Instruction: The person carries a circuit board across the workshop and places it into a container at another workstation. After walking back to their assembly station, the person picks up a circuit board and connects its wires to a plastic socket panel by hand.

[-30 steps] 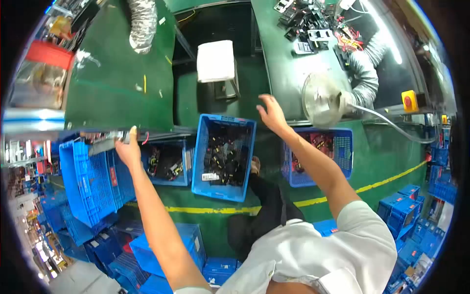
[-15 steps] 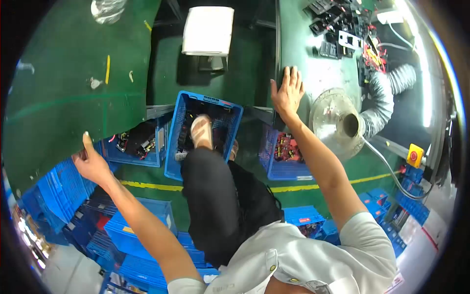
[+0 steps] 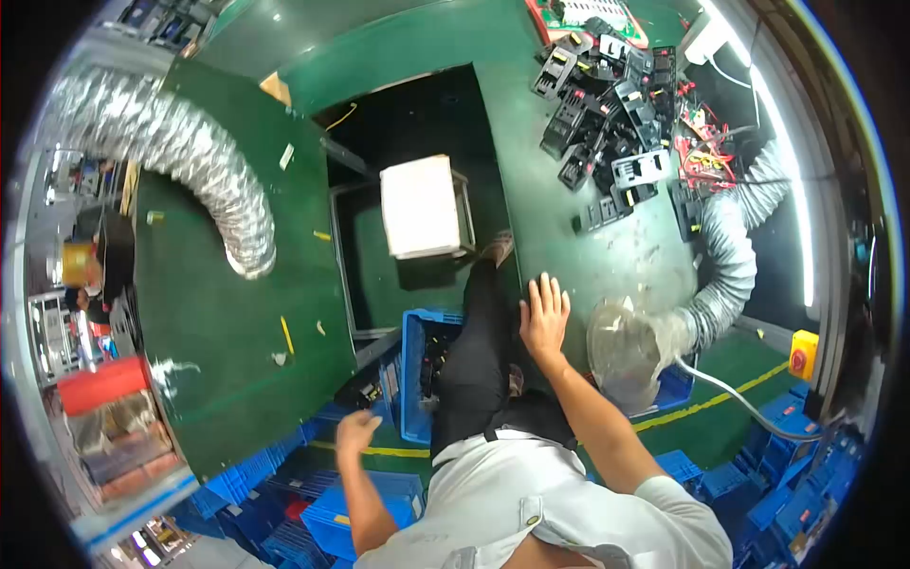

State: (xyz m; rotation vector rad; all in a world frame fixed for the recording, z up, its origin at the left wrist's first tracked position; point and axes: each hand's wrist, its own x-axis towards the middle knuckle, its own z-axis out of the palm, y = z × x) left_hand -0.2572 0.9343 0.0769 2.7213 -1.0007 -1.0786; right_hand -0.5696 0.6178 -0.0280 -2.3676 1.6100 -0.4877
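Note:
My right hand [image 3: 544,321] lies flat with fingers stretched out on the edge of the right green workbench [image 3: 607,256]; nothing is in it. My left hand [image 3: 357,432] is in the air just off the near corner of the left green bench [image 3: 256,379]. It is slightly blurred, its thumb apart from the fingers, and no object shows in it. Between the benches, one foot [image 3: 499,247] is forward beside a white-topped stool [image 3: 420,207]. A blue crate [image 3: 411,379] with dark parts inside stands by my legs.
Black plastic parts [image 3: 607,123] and red wired pieces [image 3: 703,156] are heaped on the right bench. A clear hood [image 3: 621,356] with a silver duct [image 3: 725,256] stands nearby. Another silver duct [image 3: 213,166] hangs over the left bench. Blue crates [image 3: 360,507] stand behind me.
My left hand has come off the left bench's edge. I have stepped forward, one foot out of the blue crate and beside the stool. My right hand still rests on the right bench.

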